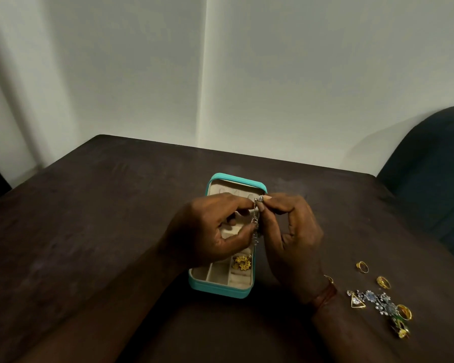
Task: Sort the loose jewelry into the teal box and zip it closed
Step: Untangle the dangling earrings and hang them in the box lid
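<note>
The teal box (218,288) lies open mid-table, its lid (236,180) flat behind and cream compartments showing. A gold flower piece (242,262) sits in a near right compartment. Both hands hover over the box. My left hand (207,231) and my right hand (291,239) pinch a silver dangling earring (256,218) between their fingertips; it hangs down between them. Loose jewelry lies at the right: two gold rings (362,266) (383,282), a gold triangle piece (357,301), a silver-blue stone cluster (380,302) and green-gold pieces (401,326).
The dark brown table (89,218) stands against a pale wall (273,74). A dark teal chair back (435,179) rises at the right edge. A red thread band and a gold ring partly hidden sit by my right wrist (325,292).
</note>
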